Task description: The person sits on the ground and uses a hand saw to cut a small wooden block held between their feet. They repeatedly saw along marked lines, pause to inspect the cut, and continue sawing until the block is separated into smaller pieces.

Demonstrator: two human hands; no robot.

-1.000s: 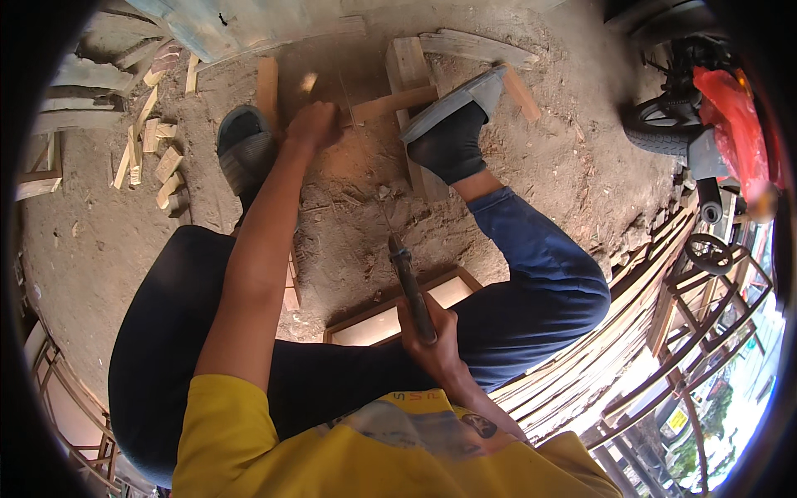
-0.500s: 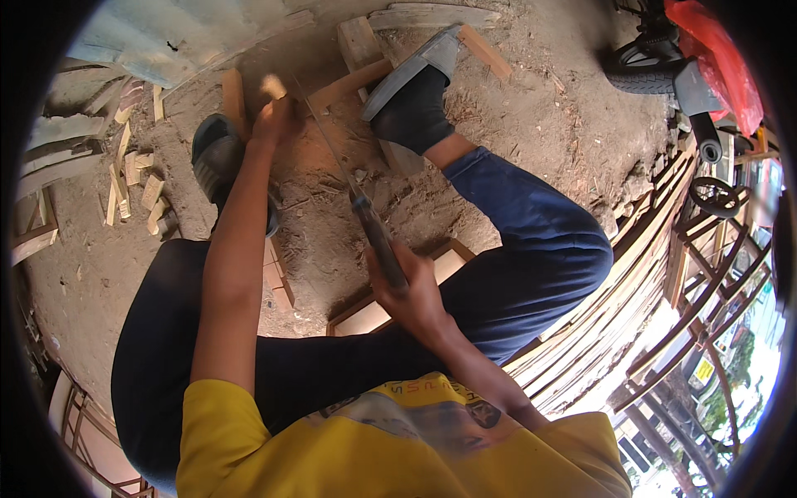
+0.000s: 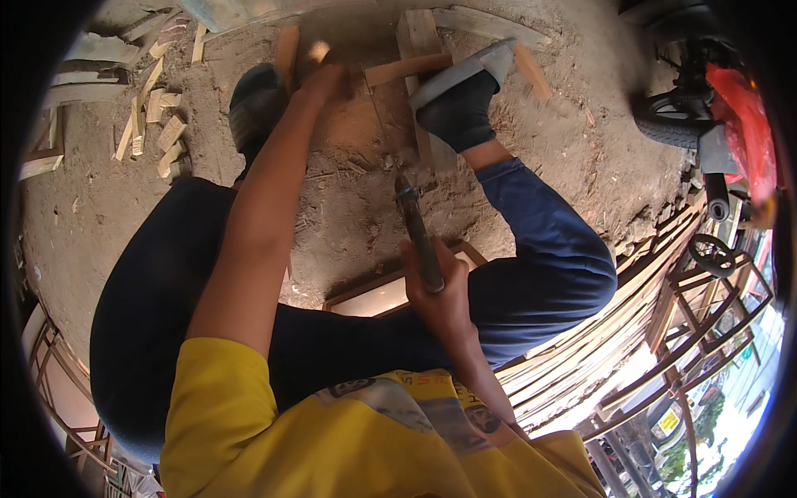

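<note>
A seated person's right hand [image 3: 436, 286] is closed around the dark wooden handle of a thin-bladed handsaw [image 3: 415, 232], blade running forward to a pale wooden stick [image 3: 407, 68]. The left hand [image 3: 328, 83] pins that light, stiff stick just beside the cut, against a black sandal [image 3: 457, 95]; the handle looks the sure grip.

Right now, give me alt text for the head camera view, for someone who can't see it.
Seen from above, a seated person's left hand steadies a wooden strip pinned under a dark shoe, while the right hand grips a dark-handled saw cutting it. Wood offcuts lie on the dirt ground.
</note>
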